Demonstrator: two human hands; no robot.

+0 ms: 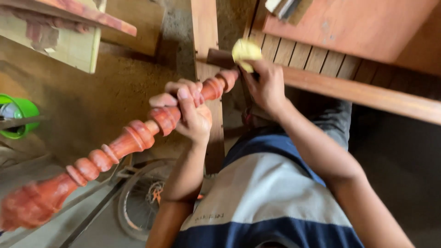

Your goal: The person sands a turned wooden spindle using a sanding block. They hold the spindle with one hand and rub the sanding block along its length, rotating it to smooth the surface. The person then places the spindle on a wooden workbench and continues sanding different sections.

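Nearest the camera, a bicycle wheel (138, 202) lies low beside the person's blue and white shirt (271, 197). Above it, the left hand (188, 110) wraps closed around the middle of a turned red-orange wooden spindle (115, 149), which slants from lower left up toward the right. At its upper tip the right hand (266, 85) pinches a yellow pad (245, 53) against the wood. A green bucket (18, 115) sits at the left edge. Beyond, slatted boards (303, 55) and a long plank (367, 94) crowd the right; the left stays more open.
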